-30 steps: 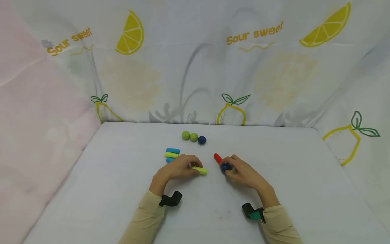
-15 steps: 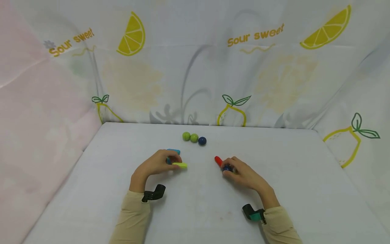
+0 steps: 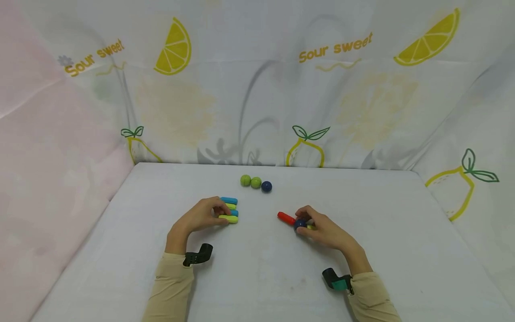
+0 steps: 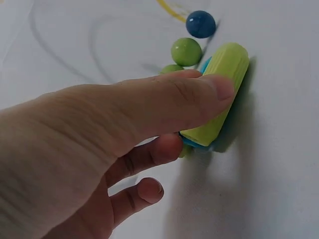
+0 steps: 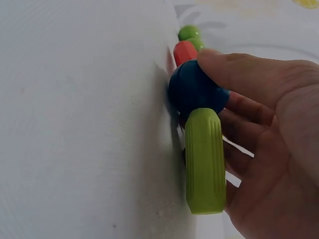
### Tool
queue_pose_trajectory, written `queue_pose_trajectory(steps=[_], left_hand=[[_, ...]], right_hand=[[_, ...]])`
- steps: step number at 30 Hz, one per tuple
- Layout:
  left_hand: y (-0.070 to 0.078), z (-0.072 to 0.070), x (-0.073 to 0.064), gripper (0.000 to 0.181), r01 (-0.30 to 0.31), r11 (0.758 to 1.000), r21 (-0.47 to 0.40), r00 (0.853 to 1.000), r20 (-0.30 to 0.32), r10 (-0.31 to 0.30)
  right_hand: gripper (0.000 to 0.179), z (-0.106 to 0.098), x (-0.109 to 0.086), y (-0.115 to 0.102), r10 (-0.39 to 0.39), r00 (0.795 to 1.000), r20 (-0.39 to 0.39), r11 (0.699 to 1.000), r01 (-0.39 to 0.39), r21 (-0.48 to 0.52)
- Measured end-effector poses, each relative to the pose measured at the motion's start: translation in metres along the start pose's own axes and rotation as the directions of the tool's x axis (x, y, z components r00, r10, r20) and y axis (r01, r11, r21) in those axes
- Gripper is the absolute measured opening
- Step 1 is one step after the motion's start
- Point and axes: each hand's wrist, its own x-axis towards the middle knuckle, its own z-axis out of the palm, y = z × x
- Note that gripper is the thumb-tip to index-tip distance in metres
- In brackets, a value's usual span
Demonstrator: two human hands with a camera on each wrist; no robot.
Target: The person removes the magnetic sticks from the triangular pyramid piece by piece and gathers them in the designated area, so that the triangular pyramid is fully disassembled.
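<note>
In the head view my left hand [image 3: 201,215] pinches a short yellow-green ribbed stick [image 3: 229,219], its thumb along the near side. This stick lies at the front of a row with a blue stick [image 3: 229,201], another yellow-green stick [image 3: 231,206] and a second blue stick [image 3: 234,213]. My right hand [image 3: 325,229] grips a dark blue ball [image 5: 194,88] between thumb and fingers. From that ball a red stick [image 3: 286,218] points left, and a yellow-green stick [image 5: 205,164] extends from its other side, under the palm.
Two green balls [image 3: 255,182] and a dark blue ball [image 3: 267,187] stand in a line farther back on the white table [image 3: 265,277]. A printed cloth [image 3: 225,89] hangs behind the table's far edge.
My left hand has carried the yellow-green stick leftward to the front of the row. The right hand stays nearly in place, while the red stick has swung to lie flatter toward the left.
</note>
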Motion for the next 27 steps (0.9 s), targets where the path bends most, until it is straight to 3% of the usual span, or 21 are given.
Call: queue_pose_trajectory(steps=[5, 10, 13, 19, 23, 27], left_hand=[[0.003, 0.001, 0.002, 0.019, -0.01, 1.0, 0.0, 1.0, -0.013, 0.01], [0.022, 0.008, 0.01, 0.022, -0.071, 0.997, 0.026, 0.997, -0.013, 0.071], [0.04, 0.024, 0.022, 0.024, -0.115, 0.992, 0.049, 0.993, -0.007, 0.116], [0.071, 0.072, 0.046, 0.033, -0.193, 0.972, 0.136, 0.981, 0.006, 0.194], [0.081, 0.094, 0.054, 0.034, -0.204, 0.957, 0.208, 0.978, -0.006, 0.21], [0.086, 0.107, 0.059, 0.03, -0.195, 0.936, 0.295, 0.976, -0.038, 0.215]], right_hand=[[0.036, 0.0, 0.0, 0.0, 0.002, 1.0, -0.017, 1.0, -0.002, -0.027], [0.036, 0.0, -0.001, 0.001, -0.017, 1.0, -0.025, 0.998, 0.016, -0.057], [0.038, 0.0, 0.0, 0.001, -0.017, 1.0, -0.025, 0.999, 0.016, -0.048], [0.037, 0.0, 0.0, 0.002, -0.024, 0.999, -0.031, 0.999, 0.023, -0.041], [0.036, 0.0, 0.0, 0.004, -0.058, 0.998, -0.029, 0.998, 0.057, -0.026], [0.036, 0.001, 0.001, 0.004, -0.066, 0.998, -0.023, 0.998, 0.066, -0.018]])
